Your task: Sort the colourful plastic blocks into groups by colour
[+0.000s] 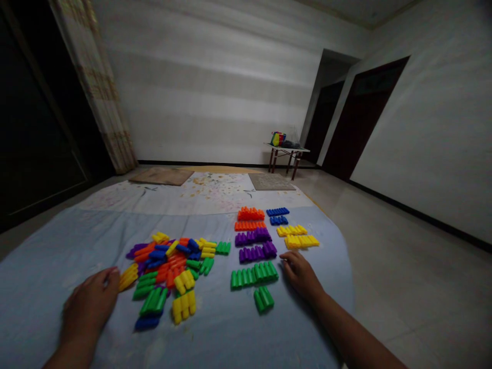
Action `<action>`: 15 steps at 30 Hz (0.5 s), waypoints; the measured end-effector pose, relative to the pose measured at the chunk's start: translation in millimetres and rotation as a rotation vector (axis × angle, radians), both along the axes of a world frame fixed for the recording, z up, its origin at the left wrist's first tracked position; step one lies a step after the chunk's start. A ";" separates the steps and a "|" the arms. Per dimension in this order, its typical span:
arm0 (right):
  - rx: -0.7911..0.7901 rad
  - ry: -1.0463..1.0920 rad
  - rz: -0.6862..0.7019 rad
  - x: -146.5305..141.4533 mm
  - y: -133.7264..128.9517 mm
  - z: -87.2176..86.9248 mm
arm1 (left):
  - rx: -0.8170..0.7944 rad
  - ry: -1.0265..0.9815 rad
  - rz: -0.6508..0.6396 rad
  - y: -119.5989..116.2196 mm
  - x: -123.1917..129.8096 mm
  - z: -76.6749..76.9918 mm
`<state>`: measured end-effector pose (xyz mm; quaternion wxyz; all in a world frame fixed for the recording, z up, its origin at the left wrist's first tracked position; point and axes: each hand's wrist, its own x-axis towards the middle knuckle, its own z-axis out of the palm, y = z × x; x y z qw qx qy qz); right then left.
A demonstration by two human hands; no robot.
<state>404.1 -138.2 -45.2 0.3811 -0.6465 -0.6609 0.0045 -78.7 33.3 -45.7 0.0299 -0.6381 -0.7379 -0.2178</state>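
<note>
Looking out toward pale walls [215, 92], over a surface [307, 318] draped in light blue cloth at the near side and white flowered cloth at the far side. Includes a dark red door [365, 118] at right, a patterned curtain [96, 87] at left, and a small table [285, 149] near the far wall, bearing a multicoloured item [278, 138]. Shows two flat mats [163, 176] on the far part of the cloth, one brownish at left, one greyish at right.

Rests the left hand [91, 297] palm down at lower left, fingers bent and close together, right beside a yellow piece [128, 277]; cannot tell if gripping or touching it. Keeps the right hand [299, 271] low on the cloth, partly open with fingers loosely curved, gripping nothing visible, near the purple rows [257, 252] and green rows [254, 275].

Gathers a mixed pile [169, 266] of ridged plastic pieces between the hands, nearer the left: orange, purple, blue, green and yellow, overlapping. Sorts by colour to the right of that: orange rows [250, 213] farthest, then purple, then green, with blue rows [278, 211] and yellow rows [302, 241] alongside to the right. Sets a short green piece [264, 299] nearest, apart from the longer green ones.
</note>
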 end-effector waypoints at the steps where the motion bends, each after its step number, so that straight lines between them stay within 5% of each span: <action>1: -0.012 -0.022 0.013 -2.1 0.0 -1.4 | -0.022 0.009 -0.006 -3.1 3.0 3.9; 15: -0.031 -0.199 0.022 -3.9 1.9 -7.4 | -0.026 0.010 -0.034 -18.0 14.7 15.4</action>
